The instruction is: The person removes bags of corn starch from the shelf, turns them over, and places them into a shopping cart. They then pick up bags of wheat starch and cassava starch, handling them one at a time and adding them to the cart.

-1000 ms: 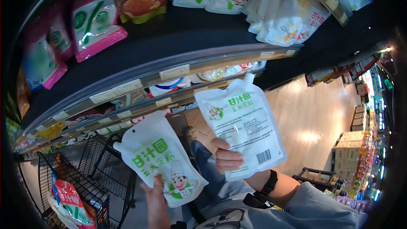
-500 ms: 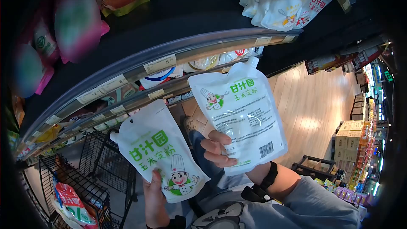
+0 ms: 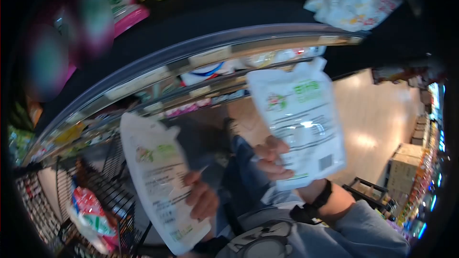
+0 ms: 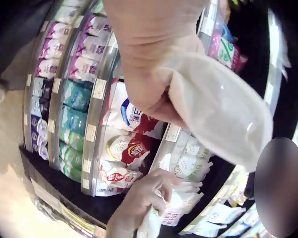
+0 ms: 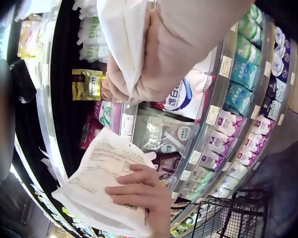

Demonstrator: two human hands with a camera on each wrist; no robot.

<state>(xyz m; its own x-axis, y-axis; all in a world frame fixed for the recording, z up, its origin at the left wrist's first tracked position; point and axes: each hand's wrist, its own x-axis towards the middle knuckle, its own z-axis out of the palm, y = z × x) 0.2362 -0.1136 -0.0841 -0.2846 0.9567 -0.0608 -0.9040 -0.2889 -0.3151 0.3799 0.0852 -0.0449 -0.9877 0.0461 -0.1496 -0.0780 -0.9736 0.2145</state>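
Observation:
My left hand (image 3: 203, 198) grips a white spouted pouch of corn starch (image 3: 160, 181) by its right side, fingers across the printed back and thumb hidden behind. The pouch stands tilted, its back with small text towards me. A second white corn starch pouch (image 3: 306, 126) is in my right hand (image 3: 275, 157), held by its lower left edge with the fingers curled over the front. Its printed back and barcode face me, spout at the top. From the right wrist view, the left-hand pouch (image 5: 99, 181) shows under spread fingers.
Shelves with a curved price rail (image 3: 210, 57) run ahead, carrying pink-edged bags (image 3: 126, 14) and more white pouches (image 3: 354, 7). At lower left a black wire cart (image 3: 126, 210) holds a red and white bag (image 3: 91, 210). Stacked cartons (image 3: 404, 167) stand far right.
The left-hand pouch has turned over, from its chef-picture front to its text back, with the fingers now in front. The right-hand pouch keeps its back towards me. The view has shifted and blurred.

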